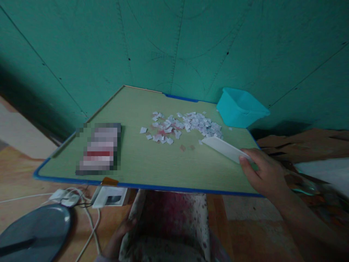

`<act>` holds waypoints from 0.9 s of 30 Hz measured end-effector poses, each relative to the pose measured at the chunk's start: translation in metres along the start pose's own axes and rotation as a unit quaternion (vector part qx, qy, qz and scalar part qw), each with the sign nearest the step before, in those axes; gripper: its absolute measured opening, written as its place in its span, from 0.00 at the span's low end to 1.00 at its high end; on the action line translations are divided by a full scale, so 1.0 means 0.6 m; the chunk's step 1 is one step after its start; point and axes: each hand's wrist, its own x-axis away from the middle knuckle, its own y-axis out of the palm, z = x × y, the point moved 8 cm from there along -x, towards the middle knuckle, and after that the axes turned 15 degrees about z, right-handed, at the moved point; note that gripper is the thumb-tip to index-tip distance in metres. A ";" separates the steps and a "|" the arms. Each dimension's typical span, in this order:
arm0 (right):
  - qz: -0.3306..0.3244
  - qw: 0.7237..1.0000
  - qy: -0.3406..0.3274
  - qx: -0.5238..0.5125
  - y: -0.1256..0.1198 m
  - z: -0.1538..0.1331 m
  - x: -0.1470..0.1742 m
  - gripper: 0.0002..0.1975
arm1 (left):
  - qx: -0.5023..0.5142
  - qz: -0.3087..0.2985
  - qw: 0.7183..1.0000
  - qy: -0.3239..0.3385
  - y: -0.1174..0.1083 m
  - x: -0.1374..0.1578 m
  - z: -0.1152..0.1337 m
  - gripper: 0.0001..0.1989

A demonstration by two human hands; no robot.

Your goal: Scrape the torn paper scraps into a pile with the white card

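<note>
My right hand (259, 169) is closed round the near end of a flat white strip (222, 147), perhaps card or plastic. The strip's far end touches the edge of a heap of small white paper squares (203, 123) on the table (152, 167). More squares lie scattered to the left, with pinkish ones among them. Below the table's front edge, my left hand (124, 231) grips the left rim of an open, pink-stained, speckled container (200, 214). Part of that hand's fingers is hidden behind the rim.
A turquoise plastic basket (234, 109) stands at the table's back right corner. On the left lies a blurred-out flat object (99, 149). A green wall (174, 43) rises behind. Below are white cables (94, 229), a small white box (111, 196) and a round grey base (35, 233).
</note>
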 end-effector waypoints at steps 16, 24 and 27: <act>-0.007 0.999 0.002 0.044 0.041 -0.030 -0.037 0.10 | -0.039 0.069 0.995 0.060 -0.017 -0.034 -0.012 0.18; -0.069 0.996 -0.019 0.051 0.073 -0.068 -0.055 0.12 | -0.080 0.065 0.990 0.095 -0.019 -0.042 -0.015 0.18; -0.087 0.995 -0.040 0.017 0.062 -0.088 -0.045 0.12 | -0.099 0.074 0.987 0.100 -0.026 -0.045 -0.012 0.18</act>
